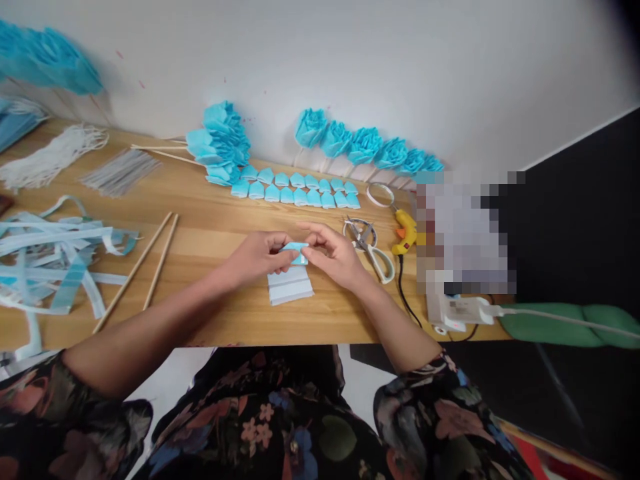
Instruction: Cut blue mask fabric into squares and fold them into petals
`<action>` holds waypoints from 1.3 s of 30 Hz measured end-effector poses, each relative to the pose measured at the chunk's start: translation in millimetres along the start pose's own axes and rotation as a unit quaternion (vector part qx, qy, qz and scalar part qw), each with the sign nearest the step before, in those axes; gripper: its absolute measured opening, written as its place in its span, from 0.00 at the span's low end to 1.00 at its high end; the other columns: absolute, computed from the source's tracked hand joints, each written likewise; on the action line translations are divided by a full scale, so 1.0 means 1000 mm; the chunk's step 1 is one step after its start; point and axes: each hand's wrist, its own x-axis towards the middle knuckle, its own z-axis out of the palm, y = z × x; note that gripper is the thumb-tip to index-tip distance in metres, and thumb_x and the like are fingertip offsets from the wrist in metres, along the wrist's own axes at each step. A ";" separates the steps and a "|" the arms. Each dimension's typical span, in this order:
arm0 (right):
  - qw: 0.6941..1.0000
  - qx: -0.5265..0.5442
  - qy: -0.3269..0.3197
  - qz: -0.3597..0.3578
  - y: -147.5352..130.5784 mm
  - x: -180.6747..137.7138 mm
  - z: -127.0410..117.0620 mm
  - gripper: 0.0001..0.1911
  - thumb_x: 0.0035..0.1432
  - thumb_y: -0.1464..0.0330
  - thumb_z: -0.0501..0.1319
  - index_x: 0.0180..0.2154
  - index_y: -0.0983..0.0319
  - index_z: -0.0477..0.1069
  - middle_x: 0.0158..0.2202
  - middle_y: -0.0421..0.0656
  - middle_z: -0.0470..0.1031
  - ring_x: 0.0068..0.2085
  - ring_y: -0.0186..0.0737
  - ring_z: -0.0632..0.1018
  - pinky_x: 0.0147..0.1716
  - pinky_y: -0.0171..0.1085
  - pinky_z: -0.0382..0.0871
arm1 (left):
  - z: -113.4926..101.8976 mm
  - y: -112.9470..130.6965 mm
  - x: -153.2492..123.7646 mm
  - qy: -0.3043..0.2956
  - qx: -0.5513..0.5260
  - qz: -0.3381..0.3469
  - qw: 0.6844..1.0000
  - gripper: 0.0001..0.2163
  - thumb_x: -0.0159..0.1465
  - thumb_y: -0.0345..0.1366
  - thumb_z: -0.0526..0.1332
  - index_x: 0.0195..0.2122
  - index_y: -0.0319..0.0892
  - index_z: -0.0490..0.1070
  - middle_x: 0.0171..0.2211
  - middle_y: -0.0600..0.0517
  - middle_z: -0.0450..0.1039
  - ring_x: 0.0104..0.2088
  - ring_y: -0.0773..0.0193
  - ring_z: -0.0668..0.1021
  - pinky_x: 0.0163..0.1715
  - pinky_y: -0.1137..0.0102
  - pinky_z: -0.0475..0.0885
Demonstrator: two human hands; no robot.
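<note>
Between both hands is a small folded blue piece of thin, cloth-like material (295, 247). My left hand (261, 253) is closed on its left side, thumb on top. My right hand (334, 255) pinches the right side between thumb and fingers. Directly below, partly covered by the hands, lies a short stack of pale sheets (290, 289). Beyond the hands, two rows of folded blue petals (300, 197) lie on the wooden table (210, 227). Scissors (369, 247) rest close to my right hand, beside a roll of tape (347, 227).
Blue flowers on sticks (365, 145) lean against the wall, with a bunch (220, 143) to their left. A yellow glue gun (406, 230) and a power strip (457, 311) sit at right. At left are two wooden sticks (163, 263), blue-white strips (65, 260) and grey wires (120, 173).
</note>
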 end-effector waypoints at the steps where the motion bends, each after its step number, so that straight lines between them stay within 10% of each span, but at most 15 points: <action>1: 1.000 -0.007 0.000 0.001 0.000 0.000 -0.001 0.22 0.62 0.64 0.60 0.57 0.57 0.69 0.32 0.37 0.74 0.34 0.33 0.75 0.38 0.34 0.70 | 0.000 0.001 0.000 -0.002 0.003 -0.002 1.000 0.11 0.57 0.42 0.63 0.25 0.41 0.68 0.20 0.55 0.69 0.22 0.69 0.69 0.24 0.74 0.64; 10: 0.923 -0.235 0.300 0.050 0.028 -0.004 -0.080 0.15 0.62 0.63 0.58 0.47 0.58 0.77 0.41 0.44 0.80 0.40 0.41 0.78 0.42 0.39 0.71 | -0.001 0.007 -0.001 0.024 -0.014 -0.017 0.999 0.11 0.56 0.44 0.65 0.25 0.42 0.68 0.20 0.55 0.69 0.22 0.68 0.70 0.25 0.73 0.66; 24: 0.940 -0.248 0.190 0.134 0.049 -0.007 -0.094 0.08 0.56 0.66 0.64 0.37 0.60 0.81 0.31 0.41 0.82 0.32 0.39 0.80 0.32 0.36 0.69 | -0.003 0.004 0.000 0.036 -0.018 0.009 0.999 0.11 0.58 0.43 0.62 0.26 0.41 0.67 0.20 0.56 0.69 0.22 0.70 0.70 0.25 0.73 0.66; 39: 0.933 -0.226 0.226 0.166 0.062 -0.003 -0.092 0.10 0.58 0.64 0.60 0.33 0.62 0.77 0.24 0.39 0.78 0.25 0.36 0.76 0.27 0.33 0.65 | -0.003 0.004 0.000 0.039 -0.031 0.007 0.999 0.10 0.58 0.42 0.63 0.26 0.41 0.67 0.20 0.56 0.69 0.21 0.70 0.70 0.24 0.74 0.65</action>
